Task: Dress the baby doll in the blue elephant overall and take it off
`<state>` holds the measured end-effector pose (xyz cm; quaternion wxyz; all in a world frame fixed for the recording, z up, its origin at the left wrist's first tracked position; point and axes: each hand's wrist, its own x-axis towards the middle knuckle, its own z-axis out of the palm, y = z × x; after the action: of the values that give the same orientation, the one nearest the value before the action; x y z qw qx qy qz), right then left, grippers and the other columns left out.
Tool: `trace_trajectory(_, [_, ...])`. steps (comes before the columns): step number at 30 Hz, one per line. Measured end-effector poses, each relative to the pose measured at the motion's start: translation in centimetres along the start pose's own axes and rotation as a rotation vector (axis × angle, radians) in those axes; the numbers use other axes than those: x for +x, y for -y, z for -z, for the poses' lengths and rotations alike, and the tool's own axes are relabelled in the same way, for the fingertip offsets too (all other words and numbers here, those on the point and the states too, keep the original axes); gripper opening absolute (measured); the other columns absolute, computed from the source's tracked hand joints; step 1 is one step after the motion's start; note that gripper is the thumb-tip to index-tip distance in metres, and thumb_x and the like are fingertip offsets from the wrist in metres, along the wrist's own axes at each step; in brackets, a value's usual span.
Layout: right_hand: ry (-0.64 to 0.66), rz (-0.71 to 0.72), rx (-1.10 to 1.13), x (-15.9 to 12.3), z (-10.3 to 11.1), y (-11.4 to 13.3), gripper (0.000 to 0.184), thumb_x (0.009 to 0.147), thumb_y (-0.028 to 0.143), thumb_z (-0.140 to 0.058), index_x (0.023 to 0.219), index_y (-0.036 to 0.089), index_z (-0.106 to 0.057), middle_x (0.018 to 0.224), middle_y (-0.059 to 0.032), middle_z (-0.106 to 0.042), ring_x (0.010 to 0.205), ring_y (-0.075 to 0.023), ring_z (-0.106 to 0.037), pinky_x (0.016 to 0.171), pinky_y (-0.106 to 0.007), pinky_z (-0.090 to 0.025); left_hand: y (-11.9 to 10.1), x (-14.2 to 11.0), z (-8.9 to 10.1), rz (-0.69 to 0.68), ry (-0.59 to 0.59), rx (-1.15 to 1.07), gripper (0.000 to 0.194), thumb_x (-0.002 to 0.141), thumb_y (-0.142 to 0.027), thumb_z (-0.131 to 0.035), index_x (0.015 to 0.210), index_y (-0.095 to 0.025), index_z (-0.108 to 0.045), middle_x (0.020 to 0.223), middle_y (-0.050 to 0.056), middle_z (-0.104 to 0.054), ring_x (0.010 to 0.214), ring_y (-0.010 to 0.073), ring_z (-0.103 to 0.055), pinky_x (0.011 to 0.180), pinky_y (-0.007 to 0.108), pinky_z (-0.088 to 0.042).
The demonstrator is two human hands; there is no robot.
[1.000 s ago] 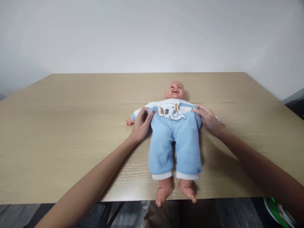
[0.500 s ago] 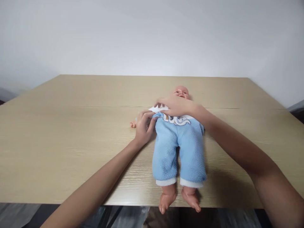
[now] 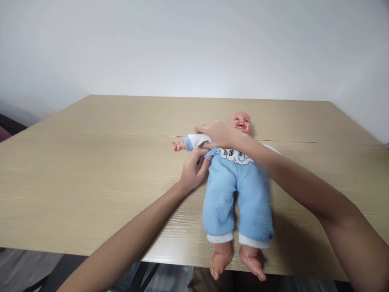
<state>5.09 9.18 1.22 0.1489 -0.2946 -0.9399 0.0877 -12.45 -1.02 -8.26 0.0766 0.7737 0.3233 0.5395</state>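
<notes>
A baby doll [image 3: 242, 122] lies on its back, head away from me and feet at the near table edge. It wears a fleecy blue and white outfit [image 3: 238, 198] with an embroidered animal on the chest. My left hand [image 3: 194, 168] is closed at the doll's side, its fingertips pinching the loose blue edge of the outfit. My right hand [image 3: 220, 134] reaches across the chest and is closed round the upper part of the white sleeve [image 3: 196, 140]. The doll's small hand [image 3: 178, 146] pokes out of the blue cuff. My right hand and forearm hide much of the chest.
The wooden table [image 3: 91, 170] has a thin seam running across it. Behind it stands a pale wall [image 3: 194, 48]. Part of a dark object [image 3: 12, 123] shows at the left edge, and dark table legs and floor appear below the near edge.
The doll's sleeved arm at left has been raised and now shows above my left hand. My right hand has closed on the sleeve. The whole view has shifted slightly.
</notes>
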Motion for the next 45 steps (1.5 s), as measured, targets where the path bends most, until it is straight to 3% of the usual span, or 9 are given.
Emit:
trace_trajectory(5, [-0.167, -0.035, 0.106, -2.7, 1.4, -1.3, 0.043, 0.082, 0.016, -0.066, 0.124, 0.017, -0.069, 0.112, -0.0098, -0.082, 0.089, -0.0251, -0.069, 0.077, -0.033, -0.041, 0.2, -0.6, 0.1, -0.094, -0.131, 0.159, 0.004, 0.11, -0.024, -0.067, 0.113, -0.022, -0.069, 0.097, 0.004, -0.061, 0.088, 0.018, -0.062, 0.081, 0.034, -0.054])
trace_trajectory(12, [-0.107, -0.051, 0.056, -4.0, 1.3, -0.9, 0.048, 0.081, 0.005, -0.061, 0.127, 0.018, -0.072, 0.111, -0.0087, -0.084, 0.094, -0.0264, -0.073, 0.078, -0.034, -0.042, 1.0, -1.1, -0.1, -0.245, -0.198, 0.091, 0.013, 0.113, -0.028, -0.054, 0.125, -0.027, -0.06, 0.135, 0.012, -0.059, 0.129, 0.0282, -0.066, 0.109, 0.052, -0.057])
trace_trajectory(16, [-0.021, -0.067, -0.11, -3.8, 1.6, 0.7, 0.044, 0.09, 0.007, -0.062, 0.13, 0.021, -0.073, 0.123, -0.0107, -0.084, 0.1, -0.0287, -0.075, 0.074, -0.034, -0.035, 0.8, -1.2, -0.8, -0.102, -0.235, -0.095, 0.014, 0.118, -0.039, -0.049, 0.122, -0.028, -0.056, 0.125, 0.009, -0.067, 0.116, 0.0249, -0.069, 0.104, 0.048, -0.057])
trace_trajectory(20, [0.035, -0.077, -0.156, -3.6, 1.7, 1.7, 0.039, 0.093, 0.006, -0.063, 0.127, 0.022, -0.074, 0.126, -0.0107, -0.083, 0.102, -0.0291, -0.075, 0.075, -0.034, -0.033, 0.1, -0.8, -1.2, 0.31, -0.263, -0.288, 0.034, 0.115, -0.061, -0.055, 0.115, -0.027, -0.057, 0.097, 0.001, -0.065, 0.078, 0.0162, -0.062, 0.077, 0.033, -0.055])
trace_trajectory(24, [-0.012, -0.075, 0.01, -4.1, 1.3, 1.8, 0.03, 0.1, 0.011, -0.063, 0.128, 0.02, -0.07, 0.131, -0.0125, -0.079, 0.107, -0.0272, -0.073, 0.083, -0.034, -0.041, 0.0, -0.2, -1.3, 0.609, -0.25, -0.437, 0.051, 0.101, -0.075, -0.073, 0.107, -0.026, -0.059, 0.101, 0.001, -0.067, 0.091, 0.0162, -0.067, 0.082, 0.028, -0.057])
trace_trajectory(27, [-0.104, -0.179, 0.164, -5.1, 1.0, 1.9, 0.02, 0.106, 0.031, -0.068, 0.121, 0.018, -0.066, 0.112, -0.0098, -0.078, 0.092, -0.0232, -0.068, 0.08, -0.033, -0.042, 0.2, -0.1, -1.5, 0.717, -0.244, -0.613, 0.053, 0.095, -0.072, -0.081, 0.106, -0.026, -0.058, 0.107, 0.0, -0.068, 0.1, 0.0142, -0.069, 0.086, 0.024, -0.059])
trace_trajectory(33, [0.131, -0.141, 0.412, -6.9, 1.1, 1.5, 0.052, 0.111, 0.061, -0.056, 0.076, 0.024, -0.05, 0.073, 0.0038, -0.052, 0.07, -0.0162, -0.046, 0.068, -0.033, -0.032, 0.4, 0.1, -1.8, 0.928, -0.24, -0.91, 0.06, 0.088, -0.066, -0.092, 0.108, -0.028, -0.049, 0.088, -0.007, -0.066, 0.066, 0.0084, -0.061, 0.059, 0.019, -0.052])
trace_trajectory(39, [-0.029, -0.268, 0.792, -7.7, 0.1, 0.5, 0.046, 0.094, 0.065, -0.077, 0.092, 0.023, -0.058, 0.083, 0.0051, -0.054, 0.076, -0.0157, -0.049, 0.068, -0.029, -0.037, 1.4, 0.6, -1.7, 0.99, -0.205, -0.8, 0.048, 0.094, -0.058, -0.088, 0.109, -0.027, -0.054, 0.073, -0.008, -0.063, 0.058, 0.0102, -0.056, 0.053, 0.02, -0.046])
trace_trajectory(45, [-0.173, -0.381, 1.183, -8.5, -1.3, -0.4, 0.055, 0.075, 0.058, -0.098, 0.092, 0.024, -0.057, 0.08, 0.006, -0.06, 0.073, -0.0147, -0.056, 0.066, -0.026, -0.042, 2.4, 0.2, -1.6, 0.896, -0.16, -0.658, 0.036, 0.094, -0.052, -0.087, 0.1, -0.023, -0.067, 0.103, 0.002, -0.072, 0.098, 0.0142, -0.07, 0.09, 0.021, -0.058])
